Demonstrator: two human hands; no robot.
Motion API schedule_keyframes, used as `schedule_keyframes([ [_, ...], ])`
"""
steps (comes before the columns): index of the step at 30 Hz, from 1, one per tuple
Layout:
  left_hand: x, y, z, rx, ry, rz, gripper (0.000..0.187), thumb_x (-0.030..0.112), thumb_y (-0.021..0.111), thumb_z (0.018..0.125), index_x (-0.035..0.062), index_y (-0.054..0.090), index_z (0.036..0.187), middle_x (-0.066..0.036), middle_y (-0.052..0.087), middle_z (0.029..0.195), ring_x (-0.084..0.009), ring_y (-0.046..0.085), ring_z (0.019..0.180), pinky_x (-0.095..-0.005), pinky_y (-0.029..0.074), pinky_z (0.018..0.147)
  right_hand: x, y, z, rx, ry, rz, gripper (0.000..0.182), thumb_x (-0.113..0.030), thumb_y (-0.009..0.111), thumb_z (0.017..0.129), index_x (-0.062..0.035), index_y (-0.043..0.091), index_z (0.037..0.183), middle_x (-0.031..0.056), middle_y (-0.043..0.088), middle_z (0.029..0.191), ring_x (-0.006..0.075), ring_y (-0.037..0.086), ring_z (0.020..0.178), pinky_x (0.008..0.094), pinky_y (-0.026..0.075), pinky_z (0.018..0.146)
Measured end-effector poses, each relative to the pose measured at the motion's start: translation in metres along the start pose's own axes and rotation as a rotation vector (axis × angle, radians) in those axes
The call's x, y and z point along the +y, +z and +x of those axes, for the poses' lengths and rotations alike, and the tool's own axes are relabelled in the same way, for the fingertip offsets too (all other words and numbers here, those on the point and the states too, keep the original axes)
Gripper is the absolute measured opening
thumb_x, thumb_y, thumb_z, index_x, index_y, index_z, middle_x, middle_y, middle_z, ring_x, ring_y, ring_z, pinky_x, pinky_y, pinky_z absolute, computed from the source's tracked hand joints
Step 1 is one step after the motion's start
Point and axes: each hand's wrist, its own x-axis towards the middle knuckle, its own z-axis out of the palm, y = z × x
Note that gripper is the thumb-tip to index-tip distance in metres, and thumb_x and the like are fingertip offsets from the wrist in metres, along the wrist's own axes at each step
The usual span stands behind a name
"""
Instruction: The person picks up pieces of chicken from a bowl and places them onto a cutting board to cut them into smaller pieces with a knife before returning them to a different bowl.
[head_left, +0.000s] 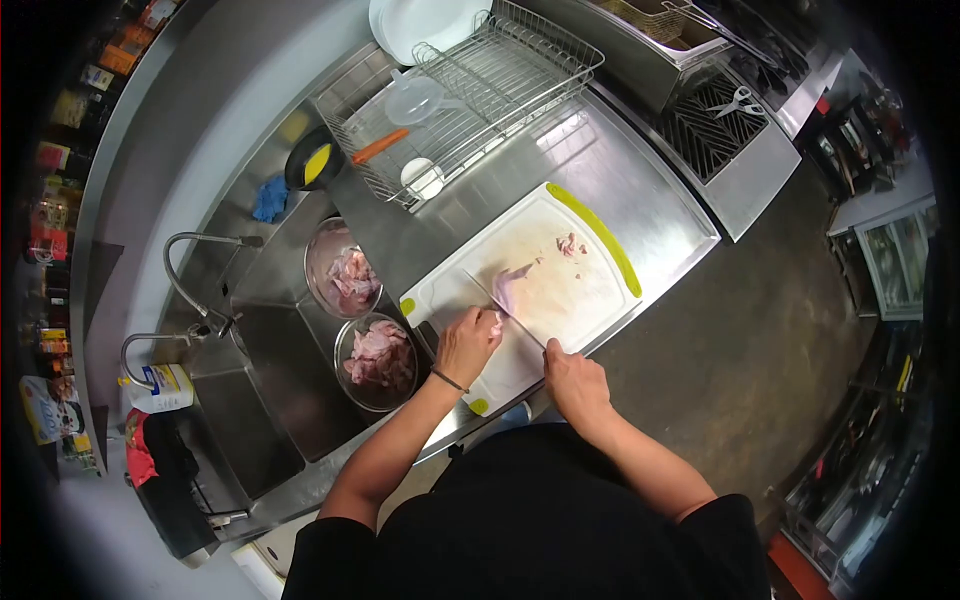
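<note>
A white cutting board (pixel 585 300) with green edges lies on the steel counter. My right hand (pixel 578 388) is closed round the handle of a knife (pixel 525 329), whose blade runs diagonally up and left across the board. Close to the blade, my left hand (pixel 468 346) has its fingers curled onto a piece of raw meat (pixel 506 290), pale pink, that lies against the knife. Part of the meat is hidden by the blade and fingers. Small meat scraps (pixel 570 245) sit near the board's far end.
Two bowls stand left of the board, holding raw meat (pixel 352 278) and more raw meat pieces (pixel 378 352). Beyond them are a sink (pixel 262 440) and curved faucet (pixel 180 238). A wire dish rack (pixel 540 95) stands at the back, and scissors (pixel 738 103) lie at upper right.
</note>
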Motion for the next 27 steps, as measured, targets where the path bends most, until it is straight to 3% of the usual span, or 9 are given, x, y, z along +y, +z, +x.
schedule_keyframes([
  [5, -0.001, 0.008, -0.008, 0.083, -0.075, -0.013, 0.023, 0.018, 0.068, 0.076, 0.0047, 0.057, 0.092, -0.015, 0.062, 0.083, -0.0370, 0.061, 0.071, -0.0453, 0.050, 0.064, -0.003, 0.004, 0.005, 0.031, -0.018, -0.016, 0.005, -0.007, 0.047, 0.084, -0.0034, 0.048, 0.088, 0.0204, 0.062, 0.064, 0.0358, 0.064, 0.059, 0.0441, 0.051, 0.052],
  [7, 0.000, 0.013, -0.007, 0.123, -0.335, -0.229, 0.025, 0.018, 0.069, 0.076, 0.0063, 0.059, 0.096, -0.015, 0.061, 0.090, -0.0372, 0.060, 0.081, -0.0469, 0.049, 0.067, -0.004, 0.007, 0.006, 0.059, -0.011, -0.007, 0.006, -0.008, 0.047, 0.084, -0.0033, 0.048, 0.088, 0.0211, 0.062, 0.064, 0.0363, 0.064, 0.059, 0.0446, 0.051, 0.052],
  [8, -0.001, 0.014, -0.006, 0.126, -0.335, -0.230, 0.025, 0.018, 0.069, 0.076, 0.0063, 0.059, 0.096, -0.015, 0.061, 0.090, -0.0372, 0.060, 0.081, -0.0469, 0.049, 0.067, -0.005, 0.007, 0.006, 0.060, -0.012, -0.009, 0.006, -0.008, 0.047, 0.084, -0.0033, 0.048, 0.088, 0.0211, 0.062, 0.064, 0.0363, 0.064, 0.059, 0.0446, 0.051, 0.052],
  [11, -0.001, 0.011, -0.002, 0.015, -0.407, -0.253, 0.027, 0.018, 0.070, 0.075, 0.0070, 0.059, 0.097, -0.015, 0.063, 0.092, -0.0382, 0.061, 0.080, -0.0467, 0.048, 0.069, -0.005, 0.005, 0.006, 0.072, 0.010, 0.014, 0.007, -0.009, 0.047, 0.085, -0.0032, 0.047, 0.088, 0.0217, 0.062, 0.063, 0.0375, 0.064, 0.059, 0.0460, 0.050, 0.052],
  [16, -0.001, 0.011, 0.000, 0.146, -0.132, -0.138, 0.022, 0.018, 0.067, 0.075, 0.0079, 0.059, 0.094, -0.013, 0.064, 0.089, -0.0347, 0.063, 0.075, -0.0429, 0.051, 0.063, -0.004, -0.008, -0.003, 0.056, 0.057, 0.070, 0.014, -0.016, 0.044, 0.091, -0.0031, 0.047, 0.090, 0.0220, 0.060, 0.062, 0.0398, 0.063, 0.059, 0.0486, 0.050, 0.053],
  [22, 0.013, 0.004, 0.010, 0.070, 0.086, -0.033, 0.011, 0.014, 0.063, 0.078, 0.0078, 0.057, 0.085, -0.011, 0.058, 0.075, -0.0307, 0.062, 0.066, -0.0406, 0.053, 0.057, 0.003, -0.008, -0.018, 0.084, 0.068, 0.139, 0.019, -0.024, 0.048, 0.093, -0.0047, 0.049, 0.093, 0.0228, 0.059, 0.062, 0.0419, 0.060, 0.059, 0.0519, 0.048, 0.055],
  [27, 0.013, 0.010, 0.007, -0.019, 0.179, 0.017, 0.012, 0.009, 0.066, 0.072, 0.0078, 0.059, 0.083, -0.009, 0.056, 0.077, -0.0275, 0.061, 0.071, -0.0382, 0.052, 0.060, 0.002, -0.012, -0.030, 0.069, 0.066, 0.125, 0.019, -0.024, 0.047, 0.093, -0.0047, 0.049, 0.094, 0.0223, 0.060, 0.063, 0.0418, 0.060, 0.058, 0.0513, 0.048, 0.053],
])
